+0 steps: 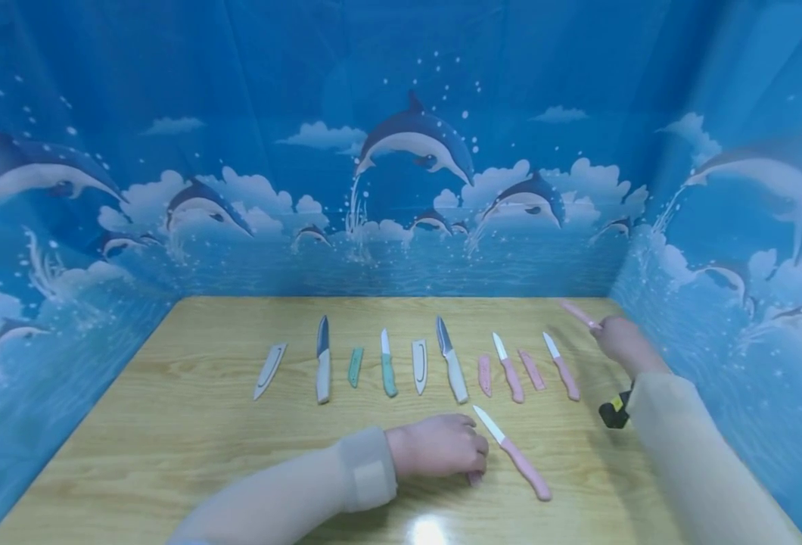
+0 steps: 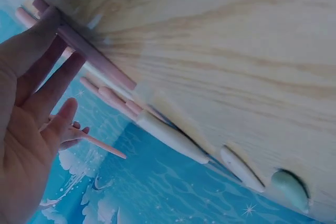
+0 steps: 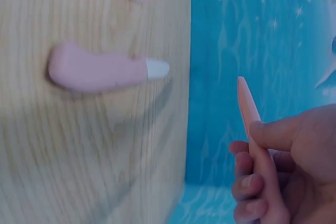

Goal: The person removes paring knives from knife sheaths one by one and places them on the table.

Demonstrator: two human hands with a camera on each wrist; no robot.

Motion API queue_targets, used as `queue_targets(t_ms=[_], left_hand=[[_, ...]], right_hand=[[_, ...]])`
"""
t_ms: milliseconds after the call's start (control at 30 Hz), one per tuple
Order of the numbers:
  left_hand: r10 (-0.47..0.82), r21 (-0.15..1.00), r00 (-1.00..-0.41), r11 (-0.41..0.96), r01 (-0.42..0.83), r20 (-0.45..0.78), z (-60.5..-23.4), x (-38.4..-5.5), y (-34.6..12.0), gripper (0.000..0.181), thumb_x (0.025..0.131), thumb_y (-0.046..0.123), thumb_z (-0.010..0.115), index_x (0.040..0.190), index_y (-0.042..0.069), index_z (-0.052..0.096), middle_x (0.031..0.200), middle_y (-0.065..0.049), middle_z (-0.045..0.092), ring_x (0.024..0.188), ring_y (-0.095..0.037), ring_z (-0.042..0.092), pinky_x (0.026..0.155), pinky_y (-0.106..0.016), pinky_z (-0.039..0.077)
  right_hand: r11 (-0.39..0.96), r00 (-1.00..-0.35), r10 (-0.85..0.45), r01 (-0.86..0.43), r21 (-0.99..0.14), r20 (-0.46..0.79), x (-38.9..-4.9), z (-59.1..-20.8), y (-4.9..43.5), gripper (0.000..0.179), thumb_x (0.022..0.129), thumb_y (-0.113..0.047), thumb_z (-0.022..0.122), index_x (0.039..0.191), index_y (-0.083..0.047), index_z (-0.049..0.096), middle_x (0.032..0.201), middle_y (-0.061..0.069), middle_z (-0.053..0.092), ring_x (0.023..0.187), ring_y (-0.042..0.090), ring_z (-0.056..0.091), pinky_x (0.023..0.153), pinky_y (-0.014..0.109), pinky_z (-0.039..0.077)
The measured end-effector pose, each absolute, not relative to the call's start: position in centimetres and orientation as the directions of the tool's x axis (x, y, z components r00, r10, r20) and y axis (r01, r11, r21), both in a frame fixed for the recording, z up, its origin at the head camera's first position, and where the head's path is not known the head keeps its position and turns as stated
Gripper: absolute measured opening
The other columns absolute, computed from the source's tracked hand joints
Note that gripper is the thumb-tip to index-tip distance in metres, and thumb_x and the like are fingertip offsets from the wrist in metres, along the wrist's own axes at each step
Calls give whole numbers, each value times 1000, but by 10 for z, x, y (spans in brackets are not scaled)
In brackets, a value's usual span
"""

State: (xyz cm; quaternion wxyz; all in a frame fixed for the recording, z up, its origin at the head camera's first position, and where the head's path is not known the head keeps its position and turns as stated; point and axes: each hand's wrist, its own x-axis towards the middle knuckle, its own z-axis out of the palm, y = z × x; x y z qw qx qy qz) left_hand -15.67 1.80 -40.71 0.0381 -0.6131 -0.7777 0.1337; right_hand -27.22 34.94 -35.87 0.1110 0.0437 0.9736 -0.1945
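My left hand (image 1: 442, 446) is low over the front of the table. Its thumb and fingertips pinch a pink knife sheath (image 2: 97, 59), mostly hidden by the hand in the head view. Just right of that hand lies a pink-handled knife (image 1: 523, 468), its bare blade pointing away and left. My right hand (image 1: 622, 344) is raised near the table's far right corner. It grips a pink knife (image 3: 268, 177) by the handle, with a pink sheath (image 3: 247, 100) covering the blade. Beneath it, another pink-handled knife (image 1: 564, 375) lies on the table.
Across the table (image 1: 169, 454) runs a row of bare knives and sheaths: a white sheath (image 1: 269, 371), a white-handled knife (image 1: 323, 371), a green sheath (image 1: 355, 367), a green knife (image 1: 388, 371), and more white and pink ones. A dolphin-print curtain (image 1: 292, 189) surrounds the table.
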Motion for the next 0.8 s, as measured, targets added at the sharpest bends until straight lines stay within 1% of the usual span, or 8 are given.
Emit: queue_targets(t_ms=[67,100,200,300,467,600,733,800], left_hand=[[963,-274,-247,211,938,-104,-406,-156,17,15,90,39,60,102,35,69,103,22,66,99,8,59,106,-23,40],[964,-278,-246,211,937,-98,-406,-156,17,17,90,40,60,103,35,68,105,21,66,100,7,59,108,-25,39],[968,-270,-248,225,936,-52,-402,-157,14,26,91,43,57,113,32,66,112,19,66,106,5,58,107,-23,39],[965,-250,-263,260,933,22,-398,-161,11,44,92,50,52,128,25,59,126,13,62,118,0,55,108,-23,38],[924,-211,-372,382,900,84,-390,-170,5,64,97,52,44,148,14,37,151,-1,41,141,-16,38,116,-33,30],[867,-120,-495,498,859,54,-385,-176,-1,76,96,56,44,154,12,21,160,-4,20,148,-22,21,119,-39,22],[835,-56,-547,550,833,66,-382,-182,-4,83,94,58,47,155,11,16,162,-6,13,149,-27,13,119,-45,20],[820,-22,-566,570,822,85,-381,-185,-5,85,93,57,48,155,10,14,162,-7,12,149,-29,10,119,-48,18]], right_hand=[[916,-977,25,108,-387,-214,-272,-362,342,45,106,-20,33,120,17,53,67,8,45,55,15,40,51,29,39],[919,-981,11,87,-384,-195,-271,-363,339,44,105,-19,34,121,17,53,69,11,49,55,16,43,52,30,41],[931,-989,-30,27,-365,-147,-266,-363,329,43,105,-17,36,120,19,51,83,23,59,65,24,53,57,35,46],[940,-992,-57,-14,-341,-117,-259,-361,317,42,105,-19,37,121,19,48,101,31,61,81,32,59,65,40,49],[934,-992,-66,-22,-358,-112,-247,-358,297,43,105,-21,38,126,15,45,114,33,58,93,42,59,74,49,50],[930,-993,-78,-39,-366,-94,-237,-356,283,44,105,-24,38,130,13,45,122,34,55,111,50,54,88,60,46],[923,-993,-105,-76,-378,-58,-229,-355,273,43,105,-24,40,130,10,47,118,31,59,106,47,58,88,60,48],[914,-992,-115,-85,-397,-53,-225,-354,268,42,105,-24,41,131,8,48,116,29,61,96,41,62,82,55,51]])
